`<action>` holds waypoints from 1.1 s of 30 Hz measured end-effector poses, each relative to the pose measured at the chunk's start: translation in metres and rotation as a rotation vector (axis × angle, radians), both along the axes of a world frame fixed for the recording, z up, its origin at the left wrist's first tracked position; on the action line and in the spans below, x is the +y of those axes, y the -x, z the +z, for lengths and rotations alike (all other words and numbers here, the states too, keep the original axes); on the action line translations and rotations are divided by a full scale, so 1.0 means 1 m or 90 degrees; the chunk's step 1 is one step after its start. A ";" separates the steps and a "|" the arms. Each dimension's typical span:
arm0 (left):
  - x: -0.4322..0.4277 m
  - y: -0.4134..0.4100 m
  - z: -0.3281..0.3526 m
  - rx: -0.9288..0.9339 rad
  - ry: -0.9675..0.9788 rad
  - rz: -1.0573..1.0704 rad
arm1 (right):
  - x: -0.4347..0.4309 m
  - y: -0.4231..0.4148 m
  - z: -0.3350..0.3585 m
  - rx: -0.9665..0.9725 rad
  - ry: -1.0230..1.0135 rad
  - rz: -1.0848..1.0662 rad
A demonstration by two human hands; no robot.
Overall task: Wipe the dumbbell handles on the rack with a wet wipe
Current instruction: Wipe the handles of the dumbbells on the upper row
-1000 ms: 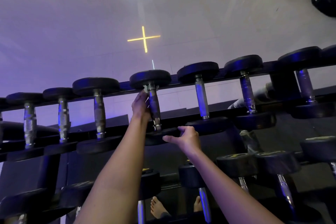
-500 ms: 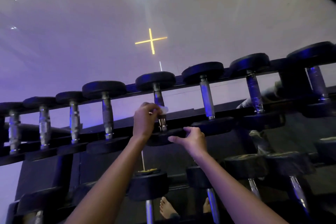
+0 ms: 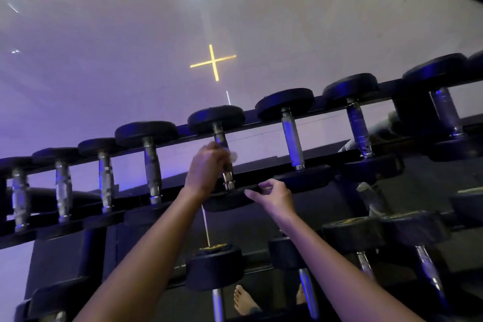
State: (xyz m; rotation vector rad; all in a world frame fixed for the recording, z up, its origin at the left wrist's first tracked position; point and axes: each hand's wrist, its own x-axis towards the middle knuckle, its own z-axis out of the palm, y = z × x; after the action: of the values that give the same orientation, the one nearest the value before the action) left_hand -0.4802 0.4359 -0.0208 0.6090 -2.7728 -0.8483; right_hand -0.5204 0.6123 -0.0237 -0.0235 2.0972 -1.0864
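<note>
A: So, how does it handle?
B: Limp and light, the wet wipe. The left hand wraps it round the fifth dumbbell handle on the rack, mid-shaft. Steel's stiff, knurled and heavy, so it won't shift.
A: Right hand?
B: Half-curled at the near head; gripping or resting, I can't tell.
A: Count?
B: One wipe, eight top-rail handles.

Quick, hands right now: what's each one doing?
Left hand: closed, gripping white wet wipe around knurled metal dumbbell handle.
Right hand: open, loosely curled, thumb touching black round dumbbell head.
</note>
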 end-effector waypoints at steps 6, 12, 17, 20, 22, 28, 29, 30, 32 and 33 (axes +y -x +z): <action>-0.007 0.007 0.005 0.007 0.019 0.049 | -0.001 -0.009 0.005 0.027 -0.008 0.016; -0.004 -0.024 0.002 -0.051 0.063 -0.123 | -0.011 -0.011 0.006 0.057 -0.015 0.037; -0.032 0.011 0.004 0.029 -0.018 0.076 | -0.012 -0.015 0.005 0.042 0.044 0.020; -0.026 -0.013 0.000 -0.011 0.058 -0.020 | -0.017 -0.021 0.001 0.046 0.057 0.002; -0.017 -0.040 0.000 -0.050 0.129 -0.173 | -0.022 -0.024 -0.001 0.042 0.065 0.002; -0.043 -0.006 0.005 -0.047 0.160 -0.130 | -0.023 -0.026 -0.001 0.043 0.085 -0.003; -0.048 0.004 0.006 -0.032 0.157 -0.080 | -0.023 -0.030 -0.001 0.064 0.073 0.002; -0.051 0.009 0.007 -0.022 0.138 -0.034 | -0.023 -0.035 0.001 0.098 0.061 0.015; -0.042 0.001 0.007 -0.008 0.085 0.026 | -0.020 -0.045 0.003 0.170 0.067 0.082; -0.034 -0.010 0.007 -0.009 0.054 0.049 | -0.018 -0.049 0.004 0.187 0.085 0.132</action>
State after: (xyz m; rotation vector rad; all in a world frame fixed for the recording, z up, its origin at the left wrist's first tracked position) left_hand -0.4698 0.4019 -0.0135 0.7036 -2.7617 -0.7094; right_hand -0.4710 0.5940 -0.0192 -0.4823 2.2143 -1.1472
